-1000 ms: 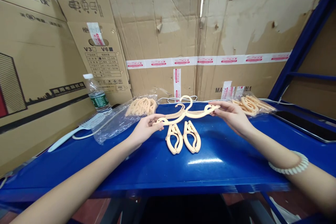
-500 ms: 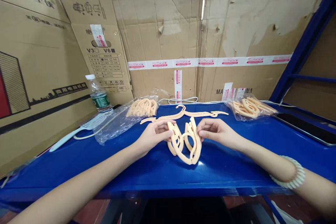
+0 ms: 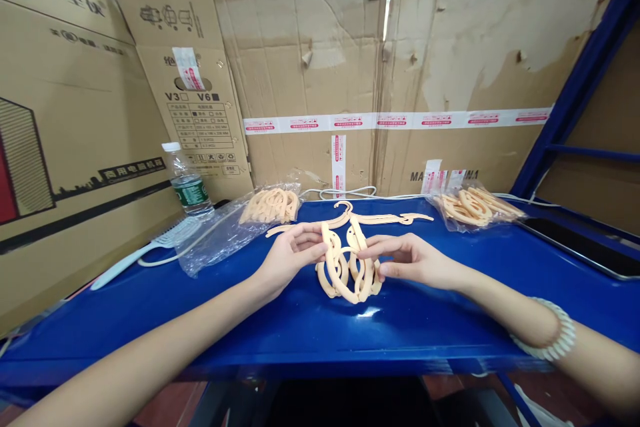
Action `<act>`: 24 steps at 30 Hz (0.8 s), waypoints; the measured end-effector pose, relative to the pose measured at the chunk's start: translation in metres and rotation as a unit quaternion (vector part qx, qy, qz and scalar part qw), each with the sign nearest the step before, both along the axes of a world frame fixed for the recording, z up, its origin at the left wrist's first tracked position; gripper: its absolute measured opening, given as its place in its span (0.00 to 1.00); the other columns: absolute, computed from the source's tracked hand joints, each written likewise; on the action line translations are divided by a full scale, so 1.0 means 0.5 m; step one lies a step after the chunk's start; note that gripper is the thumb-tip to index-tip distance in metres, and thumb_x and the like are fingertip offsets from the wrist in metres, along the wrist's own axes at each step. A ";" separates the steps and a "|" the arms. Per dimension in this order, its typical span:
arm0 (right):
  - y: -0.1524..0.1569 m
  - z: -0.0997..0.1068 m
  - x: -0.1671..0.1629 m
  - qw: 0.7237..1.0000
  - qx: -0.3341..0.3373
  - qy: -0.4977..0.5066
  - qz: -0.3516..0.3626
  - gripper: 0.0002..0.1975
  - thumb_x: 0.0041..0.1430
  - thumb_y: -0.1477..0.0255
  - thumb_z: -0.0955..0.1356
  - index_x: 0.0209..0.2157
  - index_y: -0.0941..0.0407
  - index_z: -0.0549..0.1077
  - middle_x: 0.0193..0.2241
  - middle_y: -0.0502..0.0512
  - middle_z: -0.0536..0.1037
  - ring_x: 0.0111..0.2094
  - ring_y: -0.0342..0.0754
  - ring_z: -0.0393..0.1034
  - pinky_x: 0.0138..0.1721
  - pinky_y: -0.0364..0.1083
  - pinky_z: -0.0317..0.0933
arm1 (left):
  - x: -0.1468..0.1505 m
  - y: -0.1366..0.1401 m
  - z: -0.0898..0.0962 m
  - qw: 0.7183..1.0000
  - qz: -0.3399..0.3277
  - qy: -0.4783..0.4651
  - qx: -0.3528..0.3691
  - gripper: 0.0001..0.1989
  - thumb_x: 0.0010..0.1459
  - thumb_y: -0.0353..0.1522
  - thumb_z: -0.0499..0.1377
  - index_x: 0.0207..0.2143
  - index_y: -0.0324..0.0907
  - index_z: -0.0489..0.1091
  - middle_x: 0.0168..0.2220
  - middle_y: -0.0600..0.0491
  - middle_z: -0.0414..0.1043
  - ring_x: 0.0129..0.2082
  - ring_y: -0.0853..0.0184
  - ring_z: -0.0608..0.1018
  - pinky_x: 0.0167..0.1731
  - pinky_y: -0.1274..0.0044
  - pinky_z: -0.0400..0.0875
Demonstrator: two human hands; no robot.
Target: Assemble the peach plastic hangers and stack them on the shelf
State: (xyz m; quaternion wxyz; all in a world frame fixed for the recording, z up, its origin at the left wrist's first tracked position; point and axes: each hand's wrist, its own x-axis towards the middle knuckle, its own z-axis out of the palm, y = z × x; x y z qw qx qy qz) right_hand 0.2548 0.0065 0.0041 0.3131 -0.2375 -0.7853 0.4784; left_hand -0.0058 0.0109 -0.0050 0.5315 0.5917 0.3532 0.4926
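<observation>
Between my hands a folded, cream-coloured folding hanger [image 3: 359,291] is held a little above the blue table, its hinged arms bent together into loops. My left hand [image 3: 295,253] pinches its upper left arm between thumb and fingers. On the other side my right hand [image 3: 413,260] grips the right arm, index finger across its front and thumb lower at the edge. Behind it, an unfolded hanger [image 3: 380,219] of the same colour lies flat on the table, its hook pointing away from me.
Clear plastic bags of folded hangers lie at the back left [image 3: 270,205] and back right [image 3: 475,205]. A water bottle [image 3: 189,190] and a pale hairbrush [image 3: 150,247] are on the left. A phone [image 3: 585,247] lies right. Cardboard panels [image 3: 310,60] stand behind the blue table [image 3: 240,340].
The folded hanger has turned slightly, its arms drawing closer at the top. My right hand has shifted its fingers inward across the hanger's right arm; my left hand stays nearly in place.
</observation>
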 end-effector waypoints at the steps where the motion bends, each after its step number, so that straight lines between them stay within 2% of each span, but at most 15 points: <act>1: 0.000 0.000 0.000 1.000 0.006 0.002 -0.004 0.18 0.56 0.65 0.71 0.48 0.53 0.75 0.52 0.59 0.71 0.53 0.51 0.66 0.51 0.50 0.64 | 0.000 0.000 0.001 1.000 0.001 -0.008 0.003 0.19 0.45 0.32 0.70 0.40 0.38 0.70 0.35 0.50 0.76 0.35 0.67 0.77 0.38 0.74 0.74; 4: 0.002 -0.001 0.000 1.000 0.017 0.007 -0.004 0.20 0.56 0.65 0.71 0.51 0.51 0.73 0.56 0.58 0.68 0.56 0.53 0.63 0.54 0.53 0.61 | 0.000 -0.003 0.004 1.000 -0.005 -0.020 0.019 0.16 0.44 0.31 0.70 0.35 0.38 0.70 0.37 0.50 0.76 0.38 0.66 0.77 0.42 0.73 0.73; 7: 0.003 -0.001 0.000 1.000 0.019 0.010 -0.006 0.22 0.56 0.65 0.71 0.52 0.50 0.72 0.57 0.58 0.67 0.57 0.54 0.62 0.55 0.54 0.60 | 0.000 -0.007 0.004 0.999 -0.026 0.006 0.043 0.13 0.46 0.32 0.69 0.34 0.38 0.71 0.42 0.48 0.75 0.43 0.63 0.77 0.48 0.70 0.71; 12: 0.001 -0.002 -0.002 1.000 0.014 0.005 0.002 0.24 0.55 0.65 0.72 0.54 0.49 0.70 0.58 0.58 0.65 0.58 0.54 0.60 0.55 0.54 0.60 | -0.002 -0.014 0.006 0.992 -0.082 0.065 0.076 0.15 0.52 0.33 0.66 0.43 0.39 0.73 0.50 0.45 0.72 0.52 0.57 0.72 0.54 0.66 0.66; 17: 0.002 -0.006 -0.003 0.999 -0.015 0.022 0.025 0.25 0.54 0.67 0.72 0.54 0.49 0.70 0.59 0.58 0.63 0.56 0.54 0.62 0.49 0.51 0.66 | -0.003 -0.015 0.005 0.989 -0.138 0.053 0.026 0.21 0.54 0.32 0.65 0.50 0.40 0.70 0.51 0.44 0.72 0.52 0.57 0.74 0.54 0.66 0.67; 24: 0.002 -0.002 0.004 1.000 0.003 0.026 -0.015 0.23 0.54 0.67 0.72 0.53 0.51 0.72 0.58 0.59 0.64 0.49 0.50 0.69 0.48 0.50 0.68 | -0.004 -0.016 0.011 0.995 -0.098 0.010 -0.011 0.21 0.52 0.33 0.66 0.48 0.39 0.71 0.51 0.44 0.72 0.50 0.57 0.75 0.52 0.67 0.68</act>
